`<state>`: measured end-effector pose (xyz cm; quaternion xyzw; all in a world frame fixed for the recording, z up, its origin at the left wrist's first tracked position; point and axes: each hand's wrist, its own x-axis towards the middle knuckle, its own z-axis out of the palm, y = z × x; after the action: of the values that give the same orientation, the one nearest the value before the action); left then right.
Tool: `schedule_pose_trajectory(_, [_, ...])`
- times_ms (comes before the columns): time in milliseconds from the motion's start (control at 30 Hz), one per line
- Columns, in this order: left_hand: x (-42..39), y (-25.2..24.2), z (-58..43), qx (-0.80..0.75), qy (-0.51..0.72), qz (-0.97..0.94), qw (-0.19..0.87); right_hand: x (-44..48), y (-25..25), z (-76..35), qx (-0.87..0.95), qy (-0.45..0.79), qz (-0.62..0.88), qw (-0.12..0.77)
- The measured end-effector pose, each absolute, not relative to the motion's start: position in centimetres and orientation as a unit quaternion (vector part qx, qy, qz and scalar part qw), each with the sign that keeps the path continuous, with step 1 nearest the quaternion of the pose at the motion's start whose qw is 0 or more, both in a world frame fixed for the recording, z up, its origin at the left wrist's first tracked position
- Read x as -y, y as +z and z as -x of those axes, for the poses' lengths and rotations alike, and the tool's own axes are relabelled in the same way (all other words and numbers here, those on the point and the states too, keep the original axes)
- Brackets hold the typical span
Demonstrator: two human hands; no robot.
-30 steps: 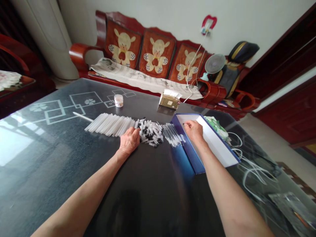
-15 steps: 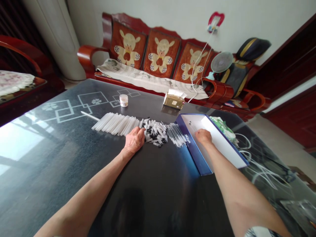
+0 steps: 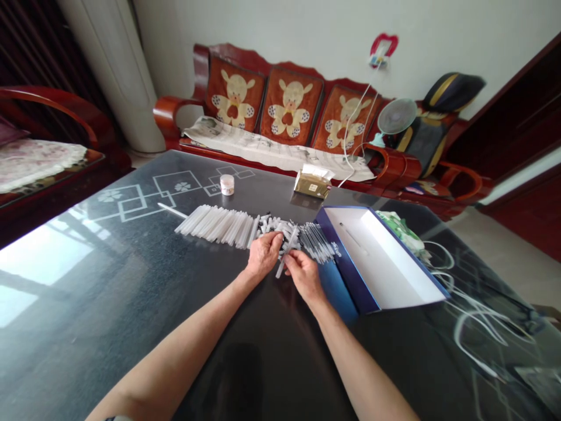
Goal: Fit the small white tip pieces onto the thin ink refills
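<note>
We log: right hand (image 3: 304, 275), fingers (image 3: 291, 264) pinching a white plastic pen barrel (image 3: 286, 254) | left hand (image 3: 263, 255), fingers pressed together beside it, grip hard to tell | loose pen parts (image 3: 275, 225) just past the fingers, on the tabletop (image 3: 131, 280)

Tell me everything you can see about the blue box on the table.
The box is a shallow, open cardboard tray, blue outside with small white lettering on its long side, white inside. It sits flat on the dark glass table, right of the right hand, with a thin stick lying inside. A green-and-white bag lies at its far edge.
</note>
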<state>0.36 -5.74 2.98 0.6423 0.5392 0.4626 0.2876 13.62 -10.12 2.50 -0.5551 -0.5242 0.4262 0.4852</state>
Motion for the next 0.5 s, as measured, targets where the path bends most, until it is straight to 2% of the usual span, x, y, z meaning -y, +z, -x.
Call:
schedule_pose_trajectory(133, [6.4, 2.7, -1.1, -0.494, 0.478, -0.549, 0.476, 10.8, 0.6, -11.9, 0.530, 0.441, 0.541, 0.482])
schedule_pose_trajectory(267, [7.0, 2.7, -1.5, -0.462, 0.490, -0.483, 0.560, 10.9, 0.4, -11.8, 0.550, 0.415, 0.546, 0.477])
schedule_pose_trajectory(400, [7.3, 3.3, -1.9, -0.449, 0.499, -0.514, 0.535, 11.1, 0.9, -11.9, 0.586, 0.388, 0.545, 0.457])
schedule_pose_trajectory(500, [7.6, 3.4, -1.5, -0.495, 0.482, -0.610, 0.389, 11.1, 1.1, -12.3, 0.558, 0.407, 0.545, 0.476])
